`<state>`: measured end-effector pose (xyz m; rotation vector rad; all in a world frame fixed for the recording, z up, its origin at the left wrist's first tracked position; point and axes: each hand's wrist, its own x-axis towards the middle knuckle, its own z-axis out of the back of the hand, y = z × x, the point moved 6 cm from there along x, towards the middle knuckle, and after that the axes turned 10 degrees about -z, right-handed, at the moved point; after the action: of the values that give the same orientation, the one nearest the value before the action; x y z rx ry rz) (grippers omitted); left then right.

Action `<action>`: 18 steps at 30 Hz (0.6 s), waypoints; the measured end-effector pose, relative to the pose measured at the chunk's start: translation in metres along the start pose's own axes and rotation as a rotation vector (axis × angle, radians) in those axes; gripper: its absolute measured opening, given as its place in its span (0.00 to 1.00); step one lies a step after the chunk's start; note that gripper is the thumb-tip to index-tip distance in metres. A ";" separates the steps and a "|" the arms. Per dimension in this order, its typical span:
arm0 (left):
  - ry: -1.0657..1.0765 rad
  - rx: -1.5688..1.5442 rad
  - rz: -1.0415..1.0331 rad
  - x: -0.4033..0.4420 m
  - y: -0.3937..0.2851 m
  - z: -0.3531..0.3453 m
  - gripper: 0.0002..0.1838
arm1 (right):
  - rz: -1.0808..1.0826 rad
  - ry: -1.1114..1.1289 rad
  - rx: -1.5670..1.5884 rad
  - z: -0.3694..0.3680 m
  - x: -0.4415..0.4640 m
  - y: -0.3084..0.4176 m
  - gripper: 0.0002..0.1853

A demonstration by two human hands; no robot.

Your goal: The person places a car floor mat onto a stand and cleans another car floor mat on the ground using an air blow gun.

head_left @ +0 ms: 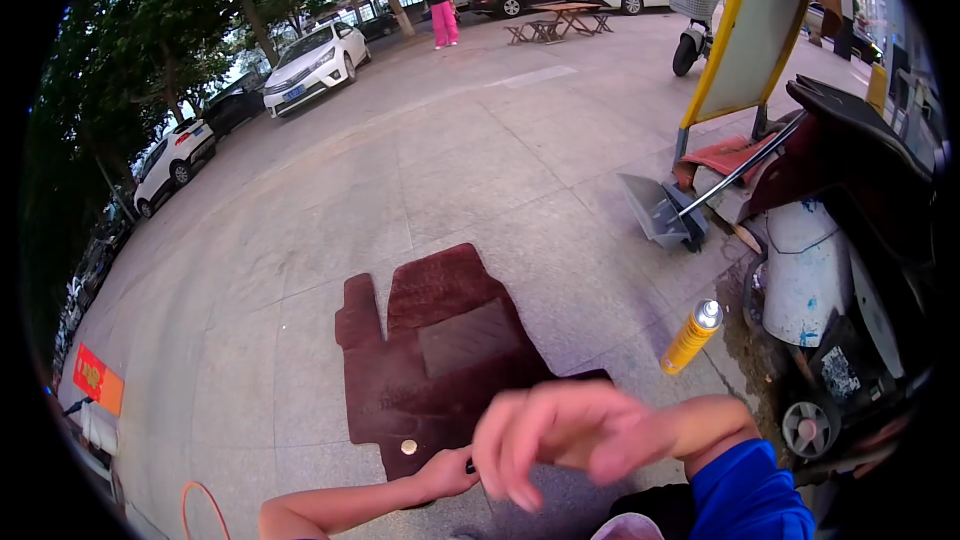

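A dark red car floor mat (450, 340) lies flat on the paving in front of me, with a ribbed heel pad and a pale round spot near its lower edge. My left hand (447, 475) is closed at the mat's near edge, around a small black thing (470, 466) mostly hidden by my fingers. Over the mat's near right part, my right hand (560, 435) is raised, blurred by motion, its fingers curved and apart with nothing visible in them. A yellow spray can (691, 337) stands upright on the ground to the right of the mat.
On the right are a dustpan (657, 215), a stained white bucket (800, 270), a small wheel (808, 429) and a yellow-framed board (745, 35). An orange hose (205, 500) curves at lower left. Parked cars (315, 65), a folding table (568, 12) and a standing person (441, 12) are farther off.
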<state>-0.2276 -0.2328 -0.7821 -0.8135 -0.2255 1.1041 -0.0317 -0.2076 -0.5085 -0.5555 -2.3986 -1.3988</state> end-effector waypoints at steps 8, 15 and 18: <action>-0.033 -0.031 0.053 -0.002 -0.009 0.005 0.28 | 1.084 -0.411 -0.890 0.001 0.027 0.052 0.25; -0.062 -0.038 -0.074 -0.005 -0.004 0.004 0.26 | 0.535 -0.116 -1.625 -0.029 0.071 0.041 0.25; -0.016 -0.031 0.073 -0.005 -0.006 0.008 0.27 | 0.854 -0.792 -1.137 0.031 0.019 0.132 0.30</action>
<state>-0.2298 -0.2347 -0.7710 -0.8457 -0.2286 1.1784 0.0122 -0.1180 -0.4151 -2.3664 -1.0343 -2.1292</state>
